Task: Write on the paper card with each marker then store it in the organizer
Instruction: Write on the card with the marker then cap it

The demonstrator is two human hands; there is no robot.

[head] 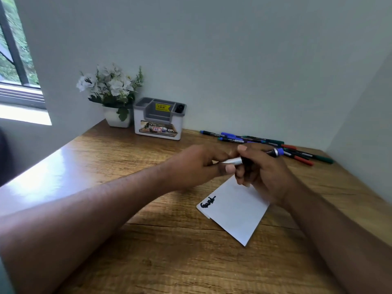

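Observation:
A white paper card (235, 211) lies on the wooden desk, with black writing at its left corner. Above it, both hands meet on one blue-ended marker (275, 152). My right hand (261, 172) grips the marker's dark body. My left hand (197, 166) pinches the silver part (232, 161) at the marker's other end. Several more markers (265, 143), blue, green and red, lie in a loose row at the back right. The white and grey organizer (159, 119) stands by the wall at the back, with a dark marker end (179, 108) showing in its right slot.
A white pot of white flowers (112, 92) stands left of the organizer in the corner. Walls close the desk at the back and right; a window is at the far left. Bare wood (169, 262) lies near me.

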